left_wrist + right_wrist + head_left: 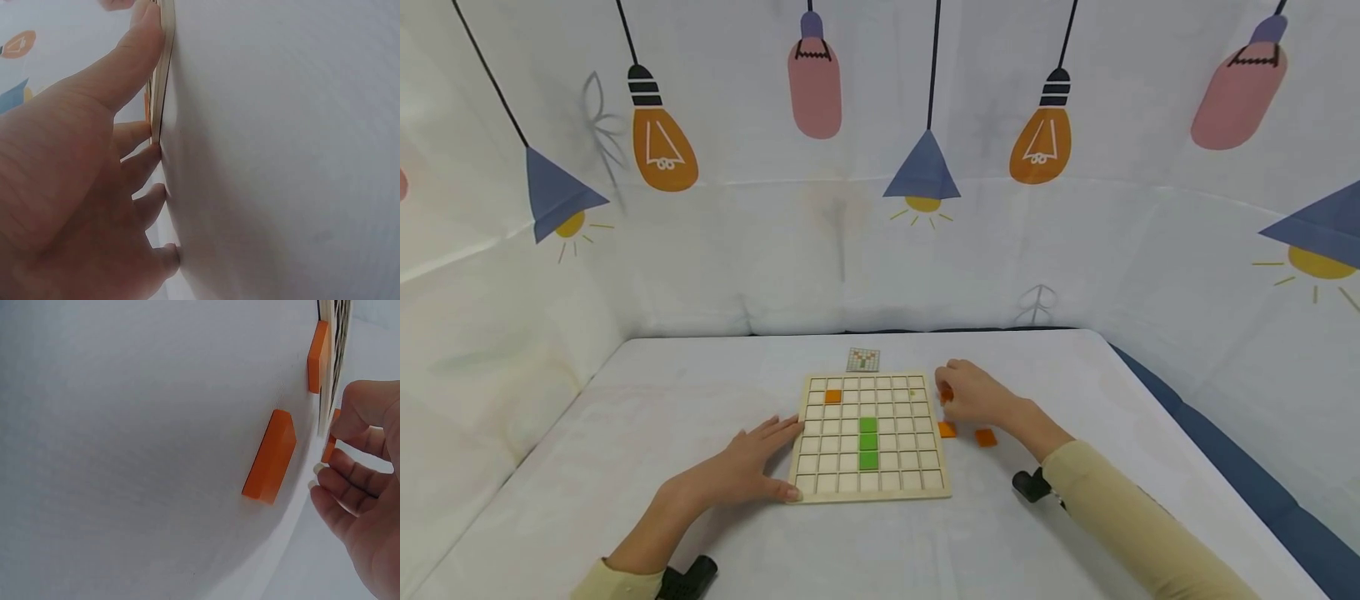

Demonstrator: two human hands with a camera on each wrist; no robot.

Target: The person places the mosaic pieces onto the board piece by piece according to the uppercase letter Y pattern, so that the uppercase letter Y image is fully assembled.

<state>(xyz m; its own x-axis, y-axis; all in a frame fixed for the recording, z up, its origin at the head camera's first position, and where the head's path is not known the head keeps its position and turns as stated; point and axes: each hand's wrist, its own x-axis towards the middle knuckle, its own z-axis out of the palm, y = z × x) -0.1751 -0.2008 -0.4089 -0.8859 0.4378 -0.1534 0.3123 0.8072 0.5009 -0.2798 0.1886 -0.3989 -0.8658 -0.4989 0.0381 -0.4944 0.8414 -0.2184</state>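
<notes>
A wooden grid board (870, 498) lies on the white table, with one orange tile (832, 397) at its upper left and several green tiles (868, 442) in a column near its middle. The left hand (737, 467) rests with spread fingers and thumb against the board's left edge; its thumb is on the rim (164, 56) in the left wrist view. Beside the board's right edge, the right hand (973, 393) pinches an orange tile (330, 445) between thumb and fingers. Two more orange tiles (947, 429) (270, 457) lie on the table below that hand.
A small patterned card (863, 360) lies just behind the board. White cloth with printed lamps hangs behind the table (700, 375). Blue material (1210, 446) shows past the table's right edge. Both wrists carry black devices.
</notes>
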